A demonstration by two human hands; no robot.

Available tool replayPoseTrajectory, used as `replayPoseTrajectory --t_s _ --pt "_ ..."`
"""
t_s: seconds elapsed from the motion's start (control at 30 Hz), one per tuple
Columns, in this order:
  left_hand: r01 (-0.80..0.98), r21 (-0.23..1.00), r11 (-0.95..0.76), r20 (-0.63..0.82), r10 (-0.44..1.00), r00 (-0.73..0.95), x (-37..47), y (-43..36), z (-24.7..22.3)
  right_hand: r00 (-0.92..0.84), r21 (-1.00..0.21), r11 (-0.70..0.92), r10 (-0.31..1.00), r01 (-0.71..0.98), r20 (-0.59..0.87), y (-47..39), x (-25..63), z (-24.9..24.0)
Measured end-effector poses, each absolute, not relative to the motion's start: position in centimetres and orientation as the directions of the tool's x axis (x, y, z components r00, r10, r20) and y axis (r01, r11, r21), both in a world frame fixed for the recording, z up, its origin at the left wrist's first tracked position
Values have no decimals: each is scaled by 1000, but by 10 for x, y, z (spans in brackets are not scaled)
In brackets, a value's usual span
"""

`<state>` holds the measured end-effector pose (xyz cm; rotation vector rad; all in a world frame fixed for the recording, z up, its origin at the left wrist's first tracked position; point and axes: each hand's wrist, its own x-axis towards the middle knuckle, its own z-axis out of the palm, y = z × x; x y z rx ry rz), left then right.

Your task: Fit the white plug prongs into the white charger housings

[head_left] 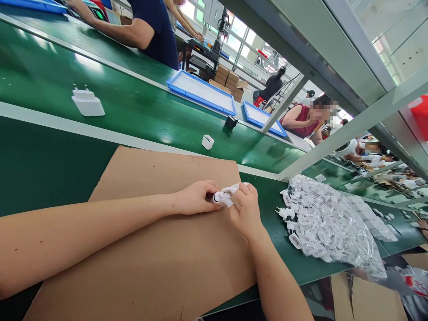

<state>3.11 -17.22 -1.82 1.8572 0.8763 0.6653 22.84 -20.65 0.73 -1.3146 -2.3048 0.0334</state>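
Over the cardboard sheet [160,249], both hands meet at a small white plastic charger housing [218,198], whose dark open end partly shows. My left hand [197,197] pinches the housing between thumb and fingers. Close against its right side, my right hand [246,207] is closed, with white coverings, seemingly finger cots, on its thumb and forefinger. Whether a small part sits between those right fingertips is hidden. To the right of the cardboard lies a clear plastic bag [334,223] full of white plug housings, several spilling from its mouth.
On the green conveyor belt [140,111] beyond lie a white plug adapter [88,101], a white housing [207,142] and a black adapter [231,122]. Blue-rimmed trays [200,92] stand along the far side. A metal post [290,167] rises right of the cardboard. Co-workers sit across the line.
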Motion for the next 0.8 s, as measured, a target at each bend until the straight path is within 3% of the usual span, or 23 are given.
replayPoseTrajectory --t_s 0.53,0.67,0.8 --pt "341 895 -289 35 806 590 31 -168 -23 -454 -140 526 817 839 356 -198 229 14" --pt "360 879 -311 43 805 591 31 -169 -21 -396 -189 483 843 855 363 -199 227 8" --pt "372 866 -335 90 835 542 33 -178 -20 -246 -401 379 906 834 345 -205 222 -9"
